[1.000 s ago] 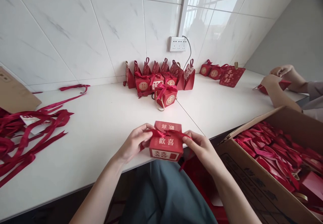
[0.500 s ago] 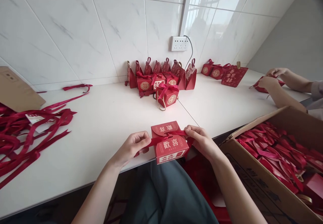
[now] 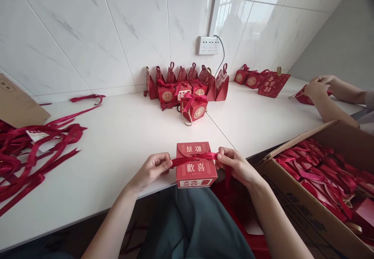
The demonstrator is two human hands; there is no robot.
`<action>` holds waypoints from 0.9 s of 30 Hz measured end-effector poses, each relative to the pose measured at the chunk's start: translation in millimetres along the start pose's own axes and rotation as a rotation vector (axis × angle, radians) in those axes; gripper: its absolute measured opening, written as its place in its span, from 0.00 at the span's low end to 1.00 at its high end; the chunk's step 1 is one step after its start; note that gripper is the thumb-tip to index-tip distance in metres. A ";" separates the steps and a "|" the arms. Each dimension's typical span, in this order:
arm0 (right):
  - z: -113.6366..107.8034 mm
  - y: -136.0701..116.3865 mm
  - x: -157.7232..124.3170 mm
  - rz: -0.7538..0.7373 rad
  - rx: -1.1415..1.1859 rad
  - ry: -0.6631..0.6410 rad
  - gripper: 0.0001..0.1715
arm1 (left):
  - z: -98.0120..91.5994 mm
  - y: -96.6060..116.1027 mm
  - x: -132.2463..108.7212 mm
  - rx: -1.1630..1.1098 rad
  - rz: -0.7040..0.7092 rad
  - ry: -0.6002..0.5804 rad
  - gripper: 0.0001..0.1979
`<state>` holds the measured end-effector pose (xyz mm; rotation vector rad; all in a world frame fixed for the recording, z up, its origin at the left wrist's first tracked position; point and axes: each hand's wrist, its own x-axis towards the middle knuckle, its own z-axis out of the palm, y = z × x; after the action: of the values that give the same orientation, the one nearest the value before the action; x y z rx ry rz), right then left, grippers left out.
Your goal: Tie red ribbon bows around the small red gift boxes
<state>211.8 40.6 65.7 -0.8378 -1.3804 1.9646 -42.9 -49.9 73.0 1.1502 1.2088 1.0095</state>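
Note:
A red gift box [image 3: 196, 173] with gold and white characters lies at the table's front edge, its top flaps folded over. Across its top runs a dark red ribbon [image 3: 194, 157], crossed at the middle and stretched out to both sides. My left hand [image 3: 153, 170] pinches the ribbon's left end beside the box. On the other side, the fingers of my right hand [image 3: 233, 163] are closed on the right end, and a loose tail hangs below them. Just behind the box stands a finished-looking red box [image 3: 194, 107] with a bow and a gold cord handle.
Several red boxes [image 3: 175, 91] stand by the tiled wall. Loose red ribbons [image 3: 41, 150] and a brown paper bag [image 3: 20, 99] lie at left. A carton [image 3: 292, 196] full of red boxes stands at right. Beyond it, another person's hands [image 3: 318, 87] hold a red piece.
The box has turned slightly and now sits squarer to me. The ribbon is drawn straighter across its top, while both hands keep their hold.

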 end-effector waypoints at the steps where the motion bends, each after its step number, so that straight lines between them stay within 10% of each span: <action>1: -2.5 0.3 -0.3 0.007 -0.017 0.011 0.23 | -0.1 0.1 -0.3 0.026 0.008 0.001 0.24; 12: 4.1 -39.1 -5.0 0.034 -0.402 -0.216 0.23 | 3.0 17.8 -5.4 0.179 0.100 -0.019 0.17; 27: 20.1 -55.4 -10.5 -0.058 -0.645 -0.012 0.26 | 14.2 50.2 -26.9 0.161 0.012 -0.033 0.17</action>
<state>209.0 36.9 125.3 -1.0427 -2.0611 1.4803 -30.7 -70.0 126.8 1.2956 1.2759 0.9118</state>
